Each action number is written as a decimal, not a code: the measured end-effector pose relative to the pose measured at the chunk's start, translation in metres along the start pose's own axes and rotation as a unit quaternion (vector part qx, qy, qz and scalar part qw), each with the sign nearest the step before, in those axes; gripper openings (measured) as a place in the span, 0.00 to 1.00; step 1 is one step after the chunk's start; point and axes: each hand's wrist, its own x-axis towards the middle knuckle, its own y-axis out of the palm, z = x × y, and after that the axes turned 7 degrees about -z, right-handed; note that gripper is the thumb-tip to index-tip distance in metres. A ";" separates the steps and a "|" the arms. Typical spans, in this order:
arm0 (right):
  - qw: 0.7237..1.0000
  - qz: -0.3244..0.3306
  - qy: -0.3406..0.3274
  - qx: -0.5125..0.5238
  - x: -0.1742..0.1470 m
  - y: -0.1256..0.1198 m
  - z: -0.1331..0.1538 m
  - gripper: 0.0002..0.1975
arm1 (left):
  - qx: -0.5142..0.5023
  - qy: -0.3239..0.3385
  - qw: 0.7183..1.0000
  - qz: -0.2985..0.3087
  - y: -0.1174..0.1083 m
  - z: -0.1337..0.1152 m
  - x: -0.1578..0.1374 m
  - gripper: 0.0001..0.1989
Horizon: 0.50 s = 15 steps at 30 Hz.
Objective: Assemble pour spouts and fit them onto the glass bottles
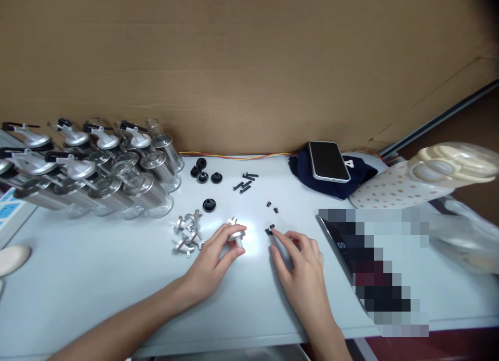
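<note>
Silver fitting (235,236) in left hand (211,257)

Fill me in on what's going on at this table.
A person is handling small parts with both hands. The left hand holds a silver part between thumb and fingers, its stem pointing down. The right hand has a fingertip at the small black pieces. More silver parts lie piled beside the left hand, with black round caps and black pins farther back. Glass bottles stand grouped at the left.
</note>
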 end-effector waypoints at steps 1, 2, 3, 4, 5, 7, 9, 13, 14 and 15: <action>1.000 -0.008 0.001 0.005 0.000 0.000 0.000 0.14 | 0.000 -0.002 1.000 0.003 0.000 0.000 0.000 0.14; 1.000 -0.016 0.001 0.011 0.000 -0.001 0.001 0.13 | -0.001 -0.004 1.000 0.007 -0.001 -0.001 0.000 0.14; 1.000 -0.023 0.000 0.018 0.000 -0.001 0.001 0.12 | -0.002 -0.007 1.000 0.012 -0.001 -0.002 0.000 0.13; 0.999 -0.027 0.000 0.025 0.001 -0.001 0.001 0.11 | -0.003 -0.010 1.000 0.017 -0.002 -0.003 0.000 0.13; 0.999 -0.030 0.000 0.032 0.001 -0.001 0.002 0.11 | -0.002 -0.013 1.000 0.021 -0.002 -0.004 0.000 0.13; 0.999 -0.032 0.000 0.044 0.001 -0.001 0.001 0.09 | 0.001 -0.019 0.999 0.026 -0.003 -0.007 0.000 0.13; 0.998 -0.033 0.004 0.058 0.001 -0.001 0.001 0.08 | 0.004 -0.019 0.999 0.028 -0.004 -0.008 -0.001 0.13; 0.993 -0.026 0.016 0.111 0.000 -0.004 0.004 0.03 | -0.002 -0.003 0.999 0.037 -0.004 -0.008 -0.002 0.12; 0.991 -0.022 0.022 0.131 -0.001 -0.005 0.007 0.03 | -0.002 0.000 0.999 0.039 -0.004 -0.007 -0.002 0.12; 0.988 -0.018 0.029 0.152 -0.002 -0.005 0.010 0.04 | -0.001 0.004 0.999 0.040 -0.004 -0.007 -0.002 0.12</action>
